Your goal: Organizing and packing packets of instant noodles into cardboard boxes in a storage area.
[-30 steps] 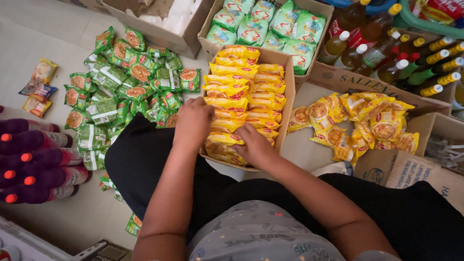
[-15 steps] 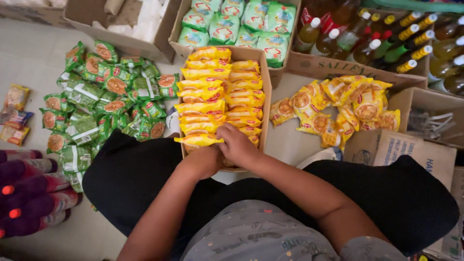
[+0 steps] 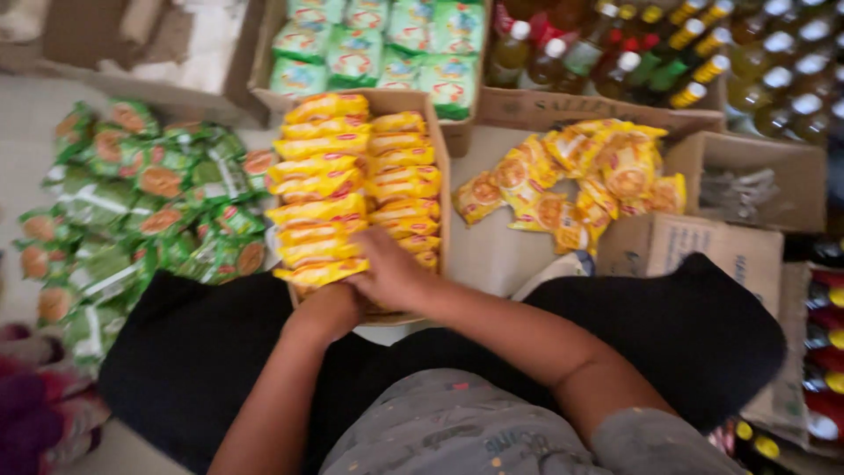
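An open cardboard box [image 3: 440, 167] lies on the floor between my knees, filled with two rows of yellow snack packets [image 3: 330, 176]. Both hands are at its near end. My left hand [image 3: 330, 308] is curled against the nearest packet [image 3: 318, 273] of the left row and seems to grip its edge. My right hand [image 3: 391, 274] lies flat on the near packets of the right row, fingers pointing left. The box's near wall is hidden under my hands. The picture is blurred.
Green packets [image 3: 149, 211] are heaped on the floor at left. A loose pile of yellow round-printed packets [image 3: 571, 180] lies at right beside small cardboard boxes [image 3: 694, 251]. Behind stand a box of pale green packets [image 3: 378, 44] and bottles [image 3: 668, 53]. My black-clad legs [image 3: 202, 352] flank the box.
My left hand has drawn back from the middle of the left row to the box's near end. The right hand slid slightly forward over the right row. The view has shifted left.
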